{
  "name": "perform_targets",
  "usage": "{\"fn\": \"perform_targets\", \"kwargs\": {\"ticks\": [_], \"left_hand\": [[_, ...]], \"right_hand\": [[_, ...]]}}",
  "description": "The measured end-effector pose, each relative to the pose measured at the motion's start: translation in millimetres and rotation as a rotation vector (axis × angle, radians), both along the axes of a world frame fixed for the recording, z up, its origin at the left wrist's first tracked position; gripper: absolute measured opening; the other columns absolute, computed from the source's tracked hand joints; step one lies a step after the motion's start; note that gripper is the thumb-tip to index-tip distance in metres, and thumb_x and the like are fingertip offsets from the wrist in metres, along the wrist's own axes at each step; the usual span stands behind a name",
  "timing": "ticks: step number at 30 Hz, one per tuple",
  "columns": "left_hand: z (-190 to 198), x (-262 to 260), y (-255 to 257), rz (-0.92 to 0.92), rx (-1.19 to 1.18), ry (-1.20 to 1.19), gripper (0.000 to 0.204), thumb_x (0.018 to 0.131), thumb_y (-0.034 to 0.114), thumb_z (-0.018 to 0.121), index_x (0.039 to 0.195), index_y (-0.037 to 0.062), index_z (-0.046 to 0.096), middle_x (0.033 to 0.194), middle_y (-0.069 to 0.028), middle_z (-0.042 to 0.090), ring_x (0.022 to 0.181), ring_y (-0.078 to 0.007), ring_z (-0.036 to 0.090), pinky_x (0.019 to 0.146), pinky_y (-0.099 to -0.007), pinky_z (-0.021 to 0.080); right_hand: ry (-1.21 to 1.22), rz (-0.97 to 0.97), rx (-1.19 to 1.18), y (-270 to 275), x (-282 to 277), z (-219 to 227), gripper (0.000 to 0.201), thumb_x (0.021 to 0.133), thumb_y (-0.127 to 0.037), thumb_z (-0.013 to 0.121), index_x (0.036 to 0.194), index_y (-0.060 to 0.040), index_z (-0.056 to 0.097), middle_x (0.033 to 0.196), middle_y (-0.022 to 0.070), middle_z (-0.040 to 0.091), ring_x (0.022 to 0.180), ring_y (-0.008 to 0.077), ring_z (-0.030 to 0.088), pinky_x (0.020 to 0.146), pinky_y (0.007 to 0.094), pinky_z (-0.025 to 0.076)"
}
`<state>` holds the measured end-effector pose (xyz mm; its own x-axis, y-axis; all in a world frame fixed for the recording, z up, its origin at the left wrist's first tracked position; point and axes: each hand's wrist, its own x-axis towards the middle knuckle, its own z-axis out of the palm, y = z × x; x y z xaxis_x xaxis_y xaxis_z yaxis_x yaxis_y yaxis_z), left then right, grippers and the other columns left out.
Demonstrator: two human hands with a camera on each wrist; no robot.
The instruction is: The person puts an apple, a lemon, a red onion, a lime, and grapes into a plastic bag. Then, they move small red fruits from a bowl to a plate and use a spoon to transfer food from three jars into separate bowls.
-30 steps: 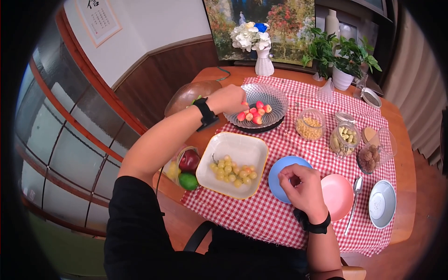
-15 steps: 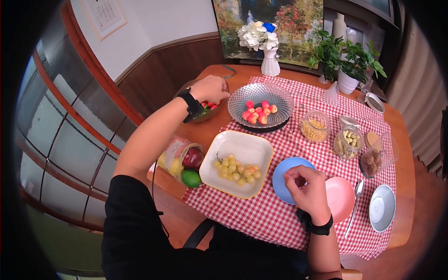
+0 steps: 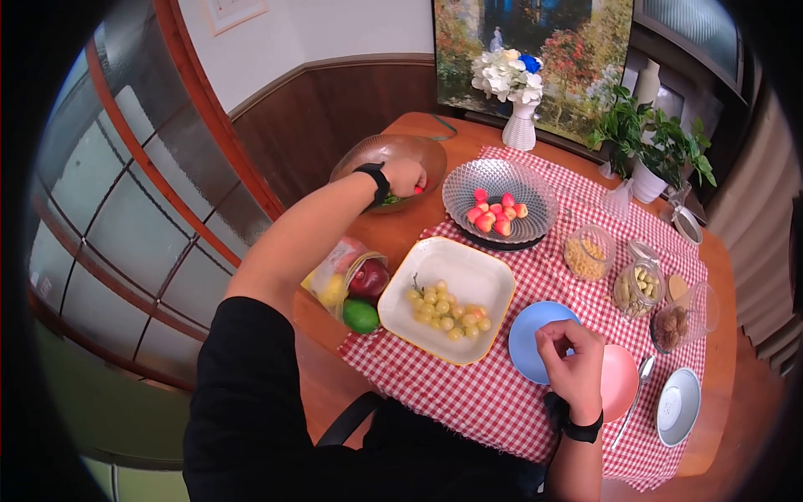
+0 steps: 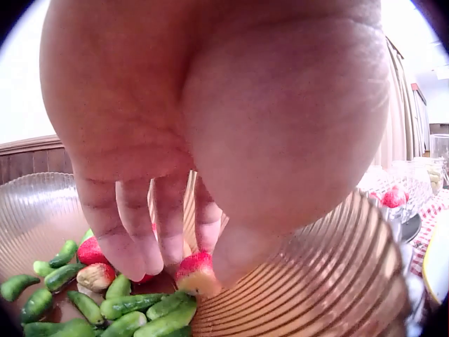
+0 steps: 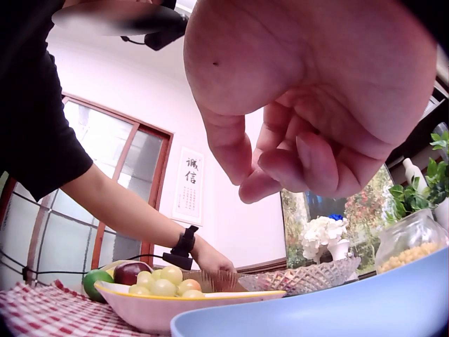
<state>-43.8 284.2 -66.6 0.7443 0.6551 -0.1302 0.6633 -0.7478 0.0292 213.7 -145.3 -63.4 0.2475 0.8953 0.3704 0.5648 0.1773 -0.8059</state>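
Inside the brown ribbed bowl [image 3: 351, 163], my left hand [image 3: 403, 177] pinches a small red and yellow fruit [image 4: 198, 274] between thumb and fingers. Green cucumber-like vegetables [image 4: 130, 305] and other red fruits [image 4: 96, 276] lie beside it. Above the blue plate [image 3: 525, 351] hovers my right hand [image 3: 575, 364], its fingers loosely curled, holding nothing. More red and yellow fruits [image 3: 500, 217] rest in the grey patterned glass bowl [image 3: 539, 188], to the right of the brown bowl.
A white square dish [image 3: 401, 309] holds grapes [image 3: 447, 309]. Left of it sit a green fruit [image 3: 360, 316] and bagged fruit [image 3: 333, 284]. Glass jars [image 3: 589, 253], a pink plate [image 3: 619, 385], a spoon [image 3: 640, 389] and a grey-blue bowl [image 3: 678, 406] stand at the right.
My left hand has moved left from the grey glass bowl into the brown bowl and taken hold of a fruit there. My right hand stays over the blue plate. The head view has shifted.
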Motion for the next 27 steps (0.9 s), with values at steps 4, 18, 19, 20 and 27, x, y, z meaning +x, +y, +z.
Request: {"fn": "perform_targets", "kwargs": {"ticks": [4, 18, 19, 20, 27], "left_hand": [[-3.4, -0.8, 1.9, 0.002, 0.057, 0.122, 0.018, 0.08, 0.016, 0.07, 0.096, 0.0114, 0.077, 0.096, -0.0168, 0.076, 0.096, -0.0365, 0.072, 0.082, -0.0476, 0.055], [63.9, 74.4, -85.9, -0.174, 0.165, -0.279, 0.03, 0.091, 0.03, 0.069, 0.096, 0.0004, 0.074, 0.095, -0.022, 0.073, 0.093, -0.0401, 0.07, 0.083, -0.0497, 0.055], [62.3, 84.8, -100.1, -0.155, 0.085, -0.275, 0.031, 0.091, 0.031, 0.07, 0.094, 0.0, 0.073, 0.093, -0.0215, 0.072, 0.092, -0.0398, 0.07, 0.083, -0.0499, 0.054], [60.4, 94.3, -113.0, -0.138, 0.006, -0.271, 0.033, 0.092, 0.032, 0.07, 0.091, -0.0004, 0.073, 0.091, -0.0209, 0.072, 0.091, -0.0396, 0.069, 0.083, -0.0501, 0.054], [40.1, 143.5, -125.3, -0.314, 0.087, -0.308, 0.037, 0.095, 0.035, 0.068, 0.089, -0.0005, 0.073, 0.092, -0.0209, 0.071, 0.092, -0.0407, 0.068, 0.084, -0.0507, 0.053]], "right_hand": [[-0.011, -0.002, -0.015, -0.2, -0.7, 0.9, 0.007, 0.085, -0.006, 0.076, 0.083, 0.0, 0.073, 0.071, 0.0054, 0.071, 0.058, 0.011, 0.064, 0.055, 0.0247, 0.051], [-0.002, 0.005, -0.028, 0.9, -1.7, -1.3, 0.006, 0.085, -0.005, 0.076, 0.084, 0.0002, 0.073, 0.071, 0.006, 0.072, 0.058, 0.0112, 0.065, 0.056, 0.0248, 0.052], [-0.008, 0.006, -0.028, 1.1, -1.0, -2.9, 0.006, 0.085, -0.005, 0.076, 0.084, 0.0002, 0.073, 0.071, 0.006, 0.072, 0.058, 0.0112, 0.065, 0.056, 0.0248, 0.052], [0.004, 0.004, -0.014, 1.4, -0.6, -6.1, 0.006, 0.085, -0.005, 0.076, 0.084, 0.0003, 0.073, 0.071, 0.006, 0.072, 0.058, 0.0112, 0.065, 0.057, 0.0248, 0.052], [0.022, 0.026, -0.006, 1.9, -0.3, -6.9, 0.007, 0.085, -0.005, 0.076, 0.084, 0.0005, 0.073, 0.072, 0.0059, 0.072, 0.059, 0.0112, 0.065, 0.057, 0.0248, 0.052]]}}
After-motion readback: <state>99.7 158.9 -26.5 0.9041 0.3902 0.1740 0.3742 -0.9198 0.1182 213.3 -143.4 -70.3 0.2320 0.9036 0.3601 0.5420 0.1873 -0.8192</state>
